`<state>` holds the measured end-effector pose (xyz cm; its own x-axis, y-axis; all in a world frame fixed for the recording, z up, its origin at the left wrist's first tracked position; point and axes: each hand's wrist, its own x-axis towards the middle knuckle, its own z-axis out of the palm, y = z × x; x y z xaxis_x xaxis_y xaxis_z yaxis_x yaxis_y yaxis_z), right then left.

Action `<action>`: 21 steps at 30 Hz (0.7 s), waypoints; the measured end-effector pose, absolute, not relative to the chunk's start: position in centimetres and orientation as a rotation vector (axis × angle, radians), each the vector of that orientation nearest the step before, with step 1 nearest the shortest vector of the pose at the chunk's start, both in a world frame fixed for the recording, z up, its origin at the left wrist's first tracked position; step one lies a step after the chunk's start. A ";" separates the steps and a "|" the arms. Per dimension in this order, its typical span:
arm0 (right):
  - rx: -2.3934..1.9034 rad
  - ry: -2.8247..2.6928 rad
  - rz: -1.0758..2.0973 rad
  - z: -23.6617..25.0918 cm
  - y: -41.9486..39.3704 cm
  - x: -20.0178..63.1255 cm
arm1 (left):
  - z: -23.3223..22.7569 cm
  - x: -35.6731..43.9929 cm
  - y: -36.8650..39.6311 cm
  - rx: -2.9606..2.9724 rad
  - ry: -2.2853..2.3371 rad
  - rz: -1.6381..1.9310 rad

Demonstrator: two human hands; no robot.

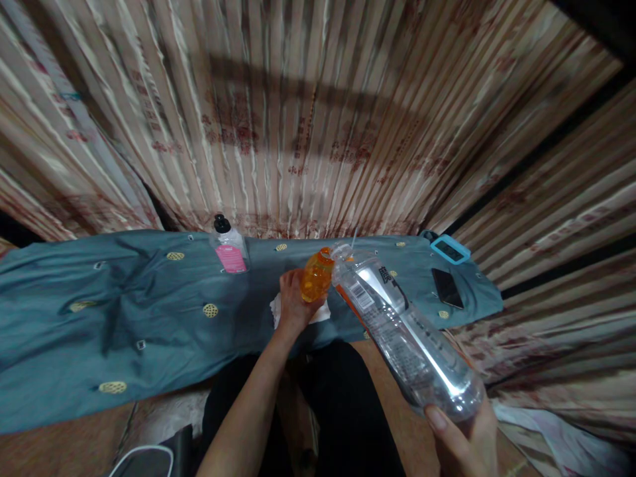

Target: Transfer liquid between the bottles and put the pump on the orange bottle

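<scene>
Left hand fingers grip the orange bottle; right hand (partly cut off) clasps the tilted clear bottle.

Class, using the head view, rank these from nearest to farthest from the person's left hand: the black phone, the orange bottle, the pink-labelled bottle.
1. Orange bottle: gripped in the left hand.
2. Pink-labelled bottle: standing behind and to the left, on the blue cloth.
3. Black phone: lying far to the right.
</scene>
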<state>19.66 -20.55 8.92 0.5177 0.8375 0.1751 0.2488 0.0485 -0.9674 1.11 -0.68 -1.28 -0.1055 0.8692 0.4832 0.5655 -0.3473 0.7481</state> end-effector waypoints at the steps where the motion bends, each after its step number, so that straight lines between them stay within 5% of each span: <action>1: -1.499 -0.992 0.579 8.8 -20.6 19.7 | -1.3 1.1 -0.7 1.865 1.585 1.432; 21: -1.511 -1.041 0.496 7.8 -20.4 20.1 | -1.1 1.2 -0.8 1.850 1.581 1.468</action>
<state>20.10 -20.39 7.82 0.5125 0.8234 0.2434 0.3296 0.0731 -0.9413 1.21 -0.82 -1.11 -0.1269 0.8605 0.4935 0.5555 -0.3505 0.7540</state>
